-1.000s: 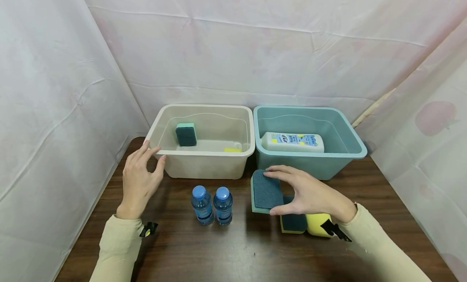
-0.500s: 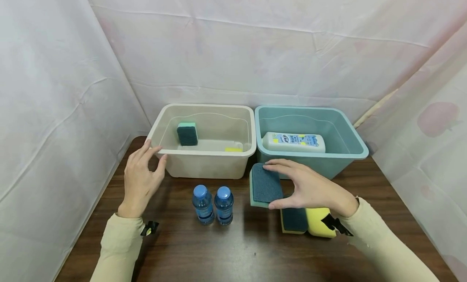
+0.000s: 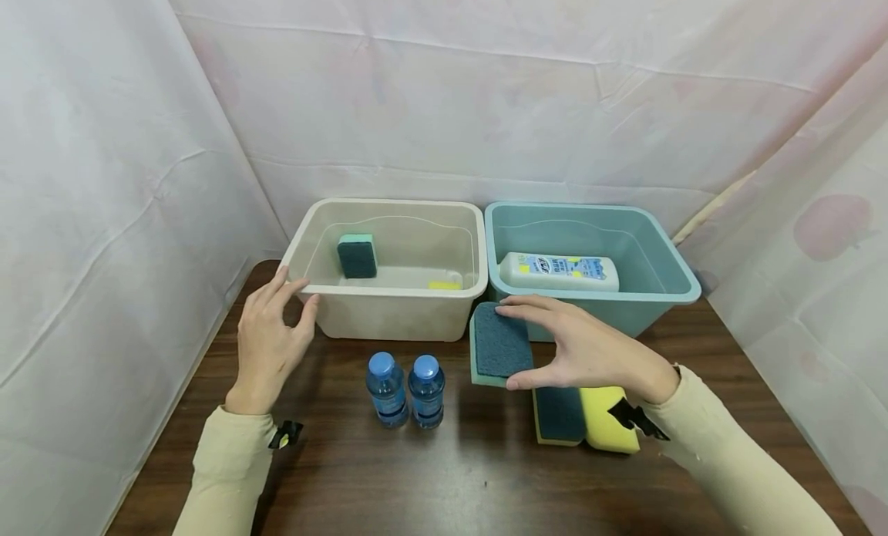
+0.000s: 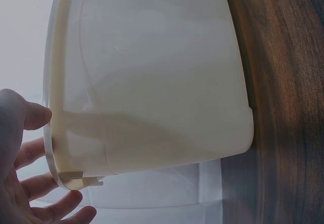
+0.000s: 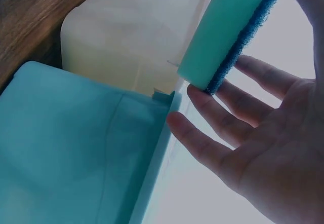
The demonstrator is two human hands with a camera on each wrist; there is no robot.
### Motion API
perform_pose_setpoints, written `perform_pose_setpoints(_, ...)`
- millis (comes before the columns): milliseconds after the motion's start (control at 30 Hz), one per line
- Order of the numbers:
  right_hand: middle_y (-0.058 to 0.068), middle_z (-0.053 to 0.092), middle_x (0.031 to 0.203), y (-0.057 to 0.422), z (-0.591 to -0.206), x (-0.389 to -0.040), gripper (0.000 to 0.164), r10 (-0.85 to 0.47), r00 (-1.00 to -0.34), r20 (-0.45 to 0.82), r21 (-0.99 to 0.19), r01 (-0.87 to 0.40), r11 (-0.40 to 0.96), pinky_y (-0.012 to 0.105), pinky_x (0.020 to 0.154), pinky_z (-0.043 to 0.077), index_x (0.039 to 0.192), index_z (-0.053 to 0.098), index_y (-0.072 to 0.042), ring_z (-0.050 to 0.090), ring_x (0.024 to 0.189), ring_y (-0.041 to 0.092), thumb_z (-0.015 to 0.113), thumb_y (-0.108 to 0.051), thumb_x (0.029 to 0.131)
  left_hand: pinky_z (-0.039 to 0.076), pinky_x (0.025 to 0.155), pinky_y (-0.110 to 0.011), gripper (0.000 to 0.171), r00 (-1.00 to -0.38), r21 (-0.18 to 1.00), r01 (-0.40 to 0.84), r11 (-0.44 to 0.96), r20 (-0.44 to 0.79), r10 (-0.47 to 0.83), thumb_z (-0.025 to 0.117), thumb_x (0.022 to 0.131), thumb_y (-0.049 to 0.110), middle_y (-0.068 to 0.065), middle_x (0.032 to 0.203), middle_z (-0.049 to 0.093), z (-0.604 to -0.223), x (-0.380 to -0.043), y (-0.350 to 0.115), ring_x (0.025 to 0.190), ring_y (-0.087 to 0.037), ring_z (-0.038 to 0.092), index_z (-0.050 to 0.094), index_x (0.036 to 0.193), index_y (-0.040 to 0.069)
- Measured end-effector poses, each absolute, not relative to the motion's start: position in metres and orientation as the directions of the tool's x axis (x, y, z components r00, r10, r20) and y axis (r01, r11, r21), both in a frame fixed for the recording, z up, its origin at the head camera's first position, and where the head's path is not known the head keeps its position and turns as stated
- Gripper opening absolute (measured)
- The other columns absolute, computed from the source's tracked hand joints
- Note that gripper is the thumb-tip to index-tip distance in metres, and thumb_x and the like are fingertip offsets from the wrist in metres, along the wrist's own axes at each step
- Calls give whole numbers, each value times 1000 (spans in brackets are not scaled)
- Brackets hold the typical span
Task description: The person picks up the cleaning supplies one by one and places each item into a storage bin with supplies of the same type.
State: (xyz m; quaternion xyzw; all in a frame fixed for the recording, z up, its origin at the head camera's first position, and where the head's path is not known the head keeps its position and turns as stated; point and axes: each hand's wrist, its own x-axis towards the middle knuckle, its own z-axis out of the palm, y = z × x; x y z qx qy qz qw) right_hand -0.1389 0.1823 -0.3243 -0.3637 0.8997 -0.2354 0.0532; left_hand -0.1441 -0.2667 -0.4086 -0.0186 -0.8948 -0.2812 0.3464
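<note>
My right hand (image 3: 579,343) pinches a sponge (image 3: 502,342) with a dark green scouring face and a light green body. It is raised off the table, in front of the gap between the two bins. In the right wrist view the same sponge (image 5: 228,31) sits between thumb and fingers, near the blue bin's rim. My left hand (image 3: 274,339) rests its fingertips on the front left corner of the beige bin (image 3: 388,316), fingers loosely spread. The left wrist view has the fingers (image 4: 38,186) at that rim. Inside this bin stand a green sponge (image 3: 357,256) and a yellow piece (image 3: 444,285), mostly hidden.
A blue bin (image 3: 590,314) beside the beige one holds a white bottle (image 3: 559,271) lying down. Two small blue-capped water bottles (image 3: 387,389) stand in front of the beige bin. A dark-faced yellow sponge (image 3: 559,416) and a yellow sponge (image 3: 609,420) lie below my right hand.
My right hand has lifted the green sponge upward and slightly left, away from the sponges on the table. My left hand has stayed at the beige bin's corner.
</note>
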Motion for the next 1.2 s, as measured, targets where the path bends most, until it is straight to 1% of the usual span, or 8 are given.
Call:
perform_pose_setpoints(233, -1, 46, 166, 181, -317, -143, 97, -671, -739, 65, -458, -619, 638, 56, 119, 46, 158, 52, -23, 47, 153, 27, 80, -74, 81, 44, 108, -74, 35, -765, 488, 219, 845, 624, -161, 77, 97, 24, -21, 156, 58, -409, -144, -267, 138, -50, 55, 76, 127, 5)
perform_pose_setpoints(367, -2, 46, 166, 179, -313, -146, 96, -666, -743, 64, -446, -618, 647, 54, 119, 46, 159, 50, -25, 46, 154, 26, 78, -75, 82, 44, 107, -74, 35, -762, 485, 224, 846, 628, -158, 77, 97, 23, -21, 156, 58, -408, -144, -268, 138, -51, 55, 76, 127, 5)
perform_pose_setpoints(567, 2, 45, 167, 174, -304, -154, 97, -678, -730, 85, -423, -643, 639, 54, 122, 43, 160, 49, -23, 44, 155, 26, 78, -74, 83, 44, 107, -74, 35, -763, 488, 222, 844, 626, -161, 77, 97, 24, -21, 156, 58, -408, -144, -268, 138, -51, 55, 76, 127, 6)
perform_pose_setpoints(833, 2, 43, 168, 175, -297, -162, 95, -659, -751, 40, -471, -596, 650, 56, 120, 44, 160, 49, -23, 43, 155, 28, 83, -66, 83, 45, 107, -73, 35, -767, 489, 223, 843, 622, -158, 76, 97, 24, -20, 156, 58, -408, -143, -266, 138, -50, 56, 76, 127, 5)
perform_pose_setpoints(1000, 1, 43, 169, 174, -295, -166, 96, -654, -756, 32, -463, -591, 661, 57, 118, 46, 161, 48, -25, 44, 154, 27, 82, -68, 82, 44, 107, -74, 36, -767, 488, 220, 845, 621, -159, 76, 97, 24, -20, 156, 58, -408, -143, -267, 138, -50, 55, 76, 127, 5)
perform_pose_setpoints(1200, 5, 43, 169, 171, -292, -170, 96, -641, -766, 39, -453, -586, 672, 60, 119, 44, 161, 48, -26, 44, 154, 32, 82, -68, 82, 45, 107, -74, 35, -767, 486, 220, 845, 622, -158, 76, 97, 24, -20, 156, 58, -408, -143, -268, 138, -50, 55, 76, 127, 6)
